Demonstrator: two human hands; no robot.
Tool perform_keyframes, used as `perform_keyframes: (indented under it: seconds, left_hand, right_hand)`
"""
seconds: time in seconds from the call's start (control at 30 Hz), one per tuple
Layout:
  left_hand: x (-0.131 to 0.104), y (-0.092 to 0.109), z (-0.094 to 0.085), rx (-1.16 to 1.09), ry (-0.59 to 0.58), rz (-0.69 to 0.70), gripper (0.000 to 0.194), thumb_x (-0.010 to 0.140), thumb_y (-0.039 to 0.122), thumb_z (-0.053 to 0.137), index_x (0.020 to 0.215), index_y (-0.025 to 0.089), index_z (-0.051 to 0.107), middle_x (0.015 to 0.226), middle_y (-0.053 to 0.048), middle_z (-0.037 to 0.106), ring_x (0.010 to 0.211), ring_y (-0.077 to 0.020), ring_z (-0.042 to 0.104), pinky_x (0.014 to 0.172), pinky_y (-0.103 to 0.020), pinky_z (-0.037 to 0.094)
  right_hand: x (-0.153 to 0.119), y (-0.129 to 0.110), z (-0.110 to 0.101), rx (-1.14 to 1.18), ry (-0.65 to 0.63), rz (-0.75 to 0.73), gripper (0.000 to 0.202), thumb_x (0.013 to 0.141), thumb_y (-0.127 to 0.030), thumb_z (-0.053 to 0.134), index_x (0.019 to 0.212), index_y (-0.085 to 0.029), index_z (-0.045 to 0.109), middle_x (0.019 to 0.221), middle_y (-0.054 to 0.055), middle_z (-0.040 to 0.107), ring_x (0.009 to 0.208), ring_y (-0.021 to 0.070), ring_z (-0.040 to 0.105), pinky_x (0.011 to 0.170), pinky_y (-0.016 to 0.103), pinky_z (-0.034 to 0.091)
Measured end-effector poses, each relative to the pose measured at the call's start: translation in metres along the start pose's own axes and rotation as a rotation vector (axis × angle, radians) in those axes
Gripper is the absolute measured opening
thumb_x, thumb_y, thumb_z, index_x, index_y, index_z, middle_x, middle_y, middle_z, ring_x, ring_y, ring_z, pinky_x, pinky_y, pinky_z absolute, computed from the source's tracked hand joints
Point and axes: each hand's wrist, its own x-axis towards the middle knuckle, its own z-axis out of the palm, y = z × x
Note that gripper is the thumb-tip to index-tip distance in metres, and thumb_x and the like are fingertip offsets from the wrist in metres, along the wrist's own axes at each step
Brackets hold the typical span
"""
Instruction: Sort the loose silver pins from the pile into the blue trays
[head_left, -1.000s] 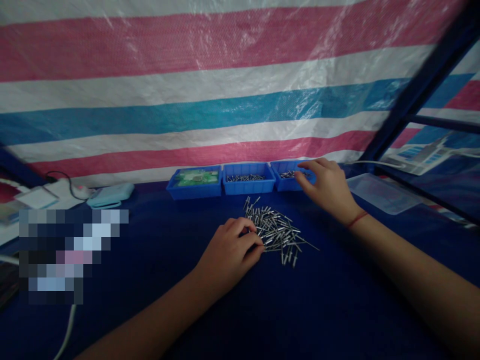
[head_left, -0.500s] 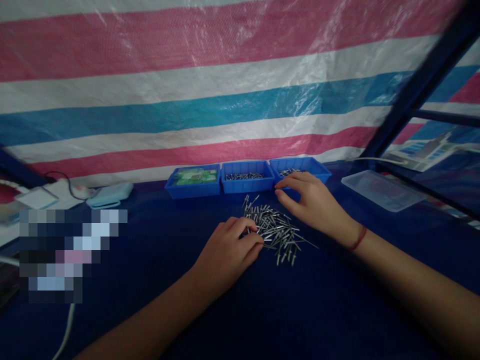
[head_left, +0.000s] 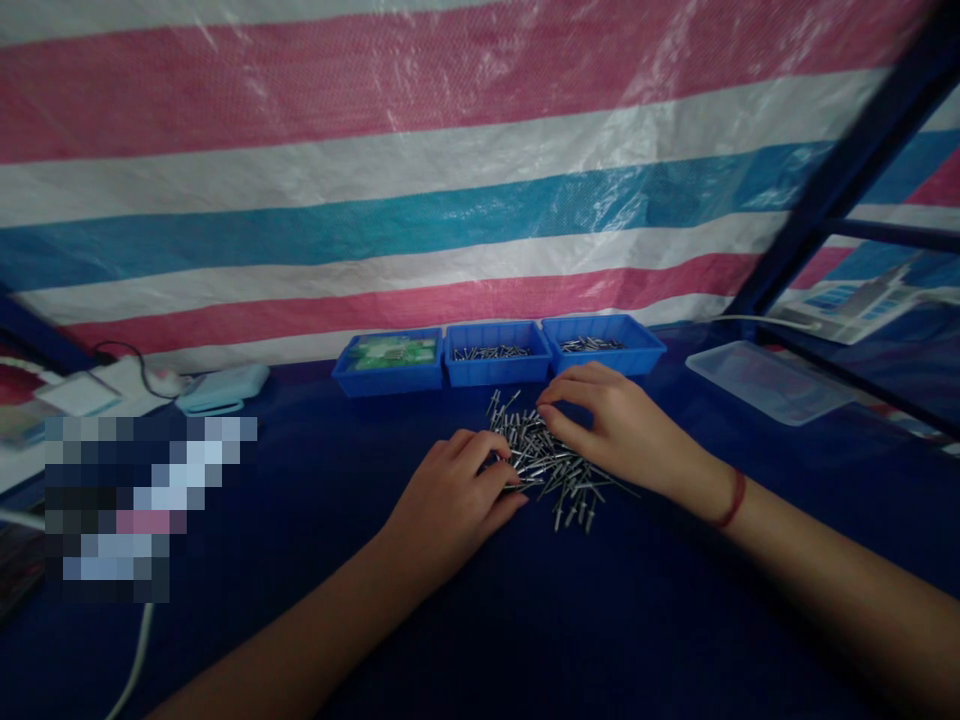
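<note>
A loose heap of silver blind rivets [head_left: 559, 460] lies on the dark blue table top. My left hand [head_left: 469, 485] rests at the heap's left edge, its fingers curled and thumb and fingertips closed on a rivet [head_left: 525, 483]. Over the heap's upper right side hovers my right hand [head_left: 611, 425], thumb and index finger slightly apart, with nothing visible between them. Behind the heap, a middle blue bin [head_left: 496, 372] and a right blue bin [head_left: 637, 357] both contain rivets.
A left blue bin [head_left: 390, 380] holds green-and-clear packets. A translucent plastic lid [head_left: 769, 382] lies at the right. To the left are a light blue case [head_left: 223, 388], a white cable [head_left: 139, 655] and a blurred-out patch. A striped tarp [head_left: 450, 230] hangs behind.
My right hand has come from the front of the right bin down and left to the heap, uncovering the rivets in that bin. My left hand has barely moved.
</note>
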Motion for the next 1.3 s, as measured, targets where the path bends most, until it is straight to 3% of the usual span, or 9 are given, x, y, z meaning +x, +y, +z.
perform_keyframes:
  seconds: [0.27,0.47,0.6,0.77,1.3]
  left_hand:
    - [0.001,0.000,-0.002,0.050,-0.012,-0.005,0.009,0.087,0.019,0.054,0.085,0.014,0.062,0.100,-0.006,0.061,0.089,-0.0233,0.055,0.073,-0.039,0.048]
    - [0.002,-0.002,-0.004,-0.343,0.141,-0.254,0.013,0.089,0.020,0.049,0.090,0.017,0.062,0.100,-0.005,0.055,0.094,-0.0180,0.055,0.086,-0.036,0.046]
    - [0.004,-0.002,-0.005,-0.583,0.171,-0.393,0.014,0.090,0.023,0.048,0.089,0.018,0.061,0.099,-0.004,0.054,0.090,-0.0164,0.056,0.074,-0.031,0.049]
    - [0.004,0.000,-0.003,-0.720,0.172,-0.384,0.015,0.090,0.023,0.047,0.090,0.019,0.061,0.098,-0.004,0.054,0.086,-0.0153,0.056,0.072,-0.030,0.049]
    - [0.003,0.001,-0.003,-0.768,0.111,-0.371,0.015,0.088,0.027,0.049,0.091,0.020,0.063,0.100,-0.004,0.052,0.081,-0.0139,0.056,0.069,-0.029,0.049]
  right_hand:
    - [0.001,-0.001,0.001,0.035,-0.048,-0.018,0.021,0.086,-0.023,0.048,0.082,-0.017,0.067,0.082,0.007,0.066,0.083,0.0200,0.058,0.077,0.037,0.045]
    - [-0.001,-0.007,0.003,0.380,-0.142,0.043,0.022,0.075,-0.007,0.052,0.089,-0.018,0.066,0.090,0.004,0.068,0.081,0.0152,0.062,0.075,0.031,0.048]
    - [-0.002,-0.017,0.004,0.652,-0.201,0.153,0.015,0.078,-0.018,0.060,0.091,-0.017,0.066,0.085,0.003,0.067,0.073,0.0124,0.061,0.064,0.026,0.048]
    - [-0.001,-0.024,0.004,0.762,-0.175,0.179,0.013,0.082,-0.027,0.059,0.085,-0.018,0.067,0.078,0.002,0.066,0.069,0.0116,0.058,0.060,0.025,0.045]
    - [-0.003,-0.028,0.006,0.718,-0.101,0.184,0.009,0.080,-0.025,0.060,0.080,-0.018,0.066,0.072,0.000,0.061,0.063,0.0108,0.054,0.056,0.025,0.043]
